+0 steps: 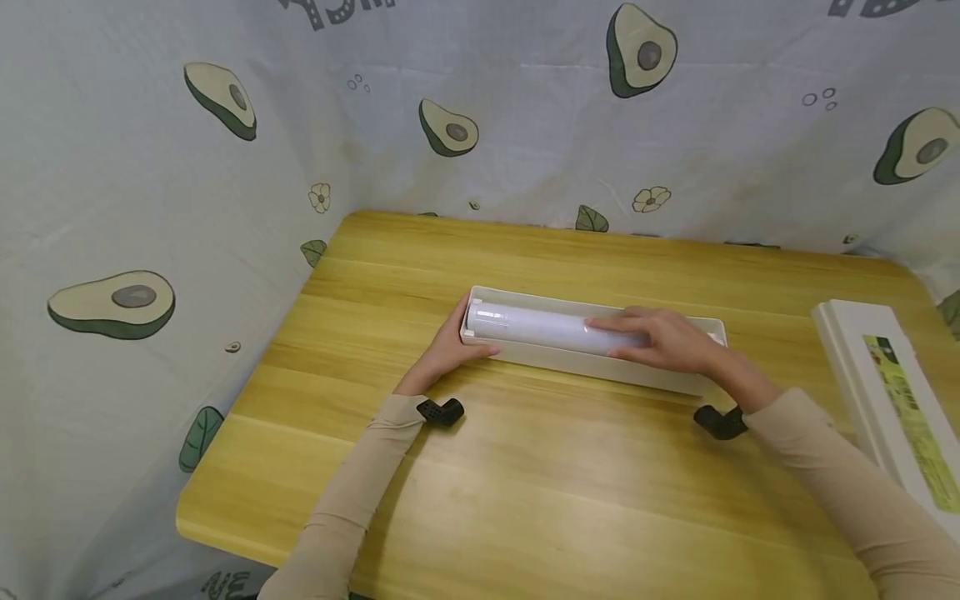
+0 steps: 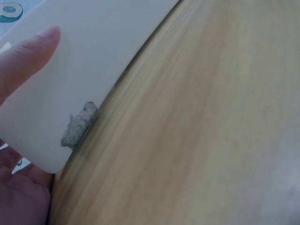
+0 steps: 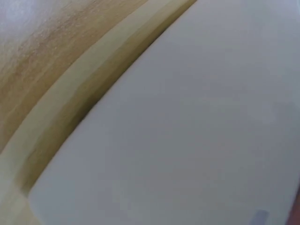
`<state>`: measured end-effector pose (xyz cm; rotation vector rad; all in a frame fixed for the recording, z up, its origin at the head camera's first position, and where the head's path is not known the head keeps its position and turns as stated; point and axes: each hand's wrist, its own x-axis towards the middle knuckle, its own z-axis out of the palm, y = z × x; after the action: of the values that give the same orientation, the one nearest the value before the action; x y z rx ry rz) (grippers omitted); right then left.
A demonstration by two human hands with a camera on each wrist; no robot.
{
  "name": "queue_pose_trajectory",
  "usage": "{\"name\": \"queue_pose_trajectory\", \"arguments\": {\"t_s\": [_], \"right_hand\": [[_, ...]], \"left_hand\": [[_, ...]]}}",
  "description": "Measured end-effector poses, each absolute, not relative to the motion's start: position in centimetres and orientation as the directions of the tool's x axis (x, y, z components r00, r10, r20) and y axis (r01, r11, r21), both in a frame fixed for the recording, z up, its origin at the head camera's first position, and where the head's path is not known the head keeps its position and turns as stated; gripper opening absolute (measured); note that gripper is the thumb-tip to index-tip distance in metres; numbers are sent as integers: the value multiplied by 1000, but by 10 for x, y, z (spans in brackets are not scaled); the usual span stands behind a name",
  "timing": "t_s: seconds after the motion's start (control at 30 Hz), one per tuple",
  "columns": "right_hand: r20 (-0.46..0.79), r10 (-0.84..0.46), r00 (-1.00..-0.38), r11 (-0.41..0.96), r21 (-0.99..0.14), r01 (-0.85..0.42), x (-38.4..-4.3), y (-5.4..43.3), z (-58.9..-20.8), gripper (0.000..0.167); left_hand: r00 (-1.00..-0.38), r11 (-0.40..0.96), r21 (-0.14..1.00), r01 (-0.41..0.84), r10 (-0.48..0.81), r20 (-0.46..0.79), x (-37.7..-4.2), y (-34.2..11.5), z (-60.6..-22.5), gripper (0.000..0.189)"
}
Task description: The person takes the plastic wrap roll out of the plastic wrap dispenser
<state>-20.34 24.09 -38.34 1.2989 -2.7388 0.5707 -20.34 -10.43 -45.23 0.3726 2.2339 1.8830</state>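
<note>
A long white plastic box [image 1: 585, 360] lies across the middle of the table, its top uncovered. Inside it is a roll of clear plastic wrap [image 1: 536, 325]. My left hand [image 1: 448, 343] grips the box's left end, with the thumb [image 2: 33, 54] along the near wall and the fingers behind the end. Over the right part of the roll, my right hand [image 1: 667, 340] holds it between thumb and fingers, and the palm covers part of the box. A grey, rough patch [image 2: 79, 124] shows low on the box wall in the left wrist view.
A long white lid-like piece [image 1: 862, 358] with a green and yellow label [image 1: 911, 417] lies at the right, beside the right forearm. The wooden table [image 1: 525, 500] meets an avocado-print cloth [image 1: 525, 67] at the back and left. Each wrist carries a black camera mount [image 1: 441, 412].
</note>
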Motion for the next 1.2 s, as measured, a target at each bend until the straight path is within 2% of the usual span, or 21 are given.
{"name": "queue_pose_trajectory", "arguments": {"t_s": [0.3, 0.7, 0.87, 1.2], "right_hand": [[266, -738, -620, 560, -272, -783, -205, 240, -376, 56], [240, -740, -628, 577, -254, -776, -199, 241, -371, 55], [238, -735, -634, 583, -254, -772, -199, 242, -366, 55], [251, -737, -627, 584, -230, -778, -193, 242, -356, 54]], "left_hand": [[-955, 172, 982, 80, 296, 25, -206, -109, -449, 101], [-955, 177, 983, 45, 298, -10, -202, -108, -451, 103], [-955, 202, 978, 59, 295, -4, -204, -108, -450, 102], [-948, 168, 983, 74, 319, 17, -203, -105, -450, 96]]}}
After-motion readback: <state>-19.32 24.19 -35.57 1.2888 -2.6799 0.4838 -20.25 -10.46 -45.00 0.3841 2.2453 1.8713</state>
